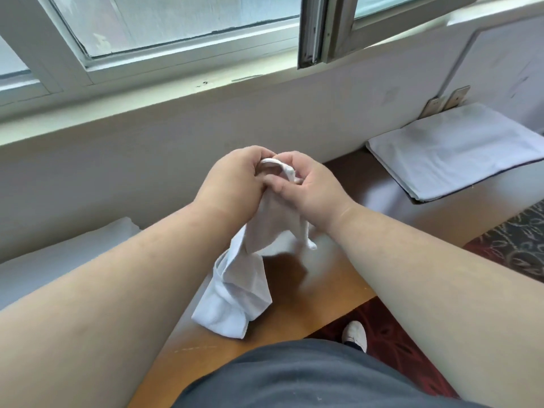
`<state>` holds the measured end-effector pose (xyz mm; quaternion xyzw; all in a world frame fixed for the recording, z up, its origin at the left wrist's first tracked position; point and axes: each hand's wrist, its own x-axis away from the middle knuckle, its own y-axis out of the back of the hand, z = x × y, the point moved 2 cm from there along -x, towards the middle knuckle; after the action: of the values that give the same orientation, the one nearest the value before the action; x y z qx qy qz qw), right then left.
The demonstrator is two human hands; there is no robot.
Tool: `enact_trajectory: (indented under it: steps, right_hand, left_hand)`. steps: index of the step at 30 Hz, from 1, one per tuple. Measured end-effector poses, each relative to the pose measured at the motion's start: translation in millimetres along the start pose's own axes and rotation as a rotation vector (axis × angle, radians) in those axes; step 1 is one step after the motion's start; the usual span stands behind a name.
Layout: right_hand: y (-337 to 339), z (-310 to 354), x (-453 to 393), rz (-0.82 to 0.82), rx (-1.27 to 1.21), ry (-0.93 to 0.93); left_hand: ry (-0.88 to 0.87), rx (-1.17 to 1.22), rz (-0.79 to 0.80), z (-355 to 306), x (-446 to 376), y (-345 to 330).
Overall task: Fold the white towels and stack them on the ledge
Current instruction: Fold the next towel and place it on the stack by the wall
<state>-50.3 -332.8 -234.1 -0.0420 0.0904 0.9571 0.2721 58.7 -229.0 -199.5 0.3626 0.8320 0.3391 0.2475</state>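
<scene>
Both hands, the left hand (235, 184) and right hand (309, 189), met, gripping a white towel (241, 284) over the wooden ledge (323, 290). A folded stack (453, 154) lay far right, below the window (176, 25).

White-framed sliding window (176, 30), pale wall (147, 160) beneath, wooden bench top (323, 293), patterned red carpet (397, 343), daylight.

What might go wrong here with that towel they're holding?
Both hands, left and right, pinch only the towel's top edge; the bunched rest hangs down, so the fold may come out crooked. Its lower end reaches near the ledge's front edge and might slip off.
</scene>
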Motion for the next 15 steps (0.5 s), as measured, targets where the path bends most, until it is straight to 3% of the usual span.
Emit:
enact_trajectory:
  steps: [4,8,10,12,15]
  right_hand:
    - [21,-52,16,0.200,0.502,-0.177]
    - [54,-120,29,0.205,0.816,-0.562]
    - [67,-137,22,0.157,0.685,-0.687]
    - [78,-142,8,0.020,0.307,-0.780]
    - [98,-140,-31,-0.097,-0.162,-0.763]
  left_hand:
    - [0.042,0.067,-0.050,-4,-8,-2]
    - [0.020,0.006,-0.093,-17,-16,-12]
    - [0.021,-0.031,-0.127,-22,-16,-18]
    - [0.011,-0.052,-0.148,-28,-15,-27]
    - [-0.040,-0.075,-0.136,-43,-15,-47]
